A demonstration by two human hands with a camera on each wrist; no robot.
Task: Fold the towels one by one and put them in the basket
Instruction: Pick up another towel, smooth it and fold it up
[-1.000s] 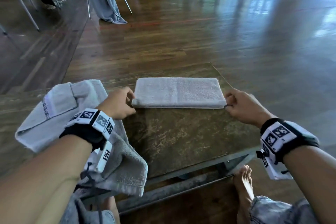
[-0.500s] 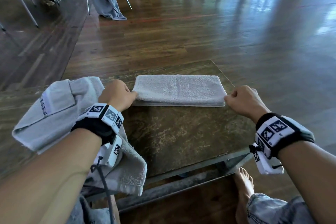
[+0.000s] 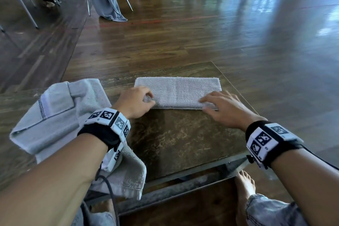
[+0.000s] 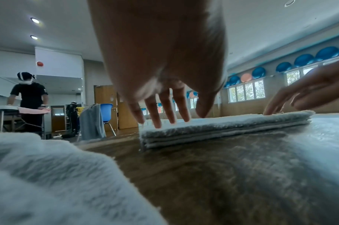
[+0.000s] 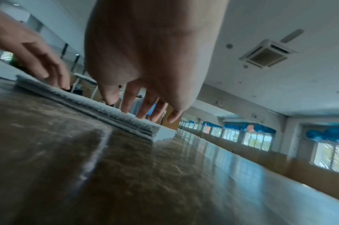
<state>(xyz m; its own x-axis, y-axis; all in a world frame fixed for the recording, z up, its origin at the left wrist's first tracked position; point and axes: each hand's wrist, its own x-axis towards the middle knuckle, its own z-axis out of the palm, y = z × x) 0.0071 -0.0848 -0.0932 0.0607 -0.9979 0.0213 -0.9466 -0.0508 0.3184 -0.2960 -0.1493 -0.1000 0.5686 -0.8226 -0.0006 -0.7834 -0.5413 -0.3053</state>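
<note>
Both grips flat: left hand (image 3: pixel 134 102) and right hand (image 3: pixel 224 109) press fluffy rectangular folded towel (image 3: pixel 180 91).

The folded towel (image 3: pixel 177 92) at the table's (image 3: pixel 176 139) far edge is pale grey terry. The unfolded towel (image 3: pixel 55 115) over the near left corner is a lighter grey, with a dark stitched stripe and a smooth paler band. The table top is mottled dark brown. The wrist bands (image 3: pixel 108 124) are black with white blocks bearing black square-code patterns. The jeans (image 3: pixel 271 211) look faded blue, perhaps bleached.
</note>
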